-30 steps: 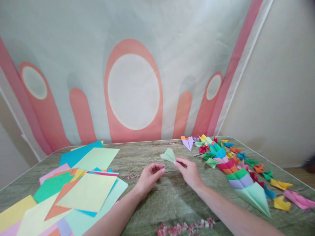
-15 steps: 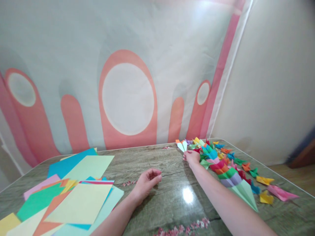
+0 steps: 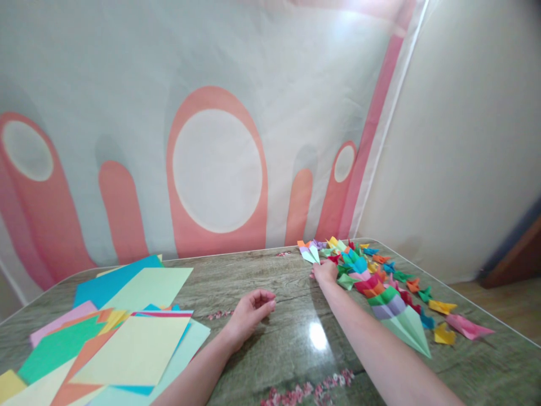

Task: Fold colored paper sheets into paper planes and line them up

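At the far right of the table my right hand (image 3: 325,272) is closed on the nose of a pale green paper airplane (image 3: 311,255). That airplane lies over a purple one and an orange one (image 3: 301,244), whose back edges show behind it. My left hand (image 3: 250,313) rests near the middle of the table, loosely curled, with a gap between thumb and fingers and nothing held. Just right of my right hand runs a row of overlapping paper airplanes (image 3: 401,325) in several colours.
Loose sheets of coloured paper (image 3: 131,349) are piled at the left, with blue and light green sheets (image 3: 147,287) behind. Small folded paper pieces (image 3: 442,307) line the table's right side. A printed backdrop (image 3: 217,169) stands behind the wood-patterned table (image 3: 236,378).
My right hand has carried the pale green airplane from mid-table to the far right, laid it over the others and shifted it slightly, baring a purple band. The left hand stays put. The view has turned right.
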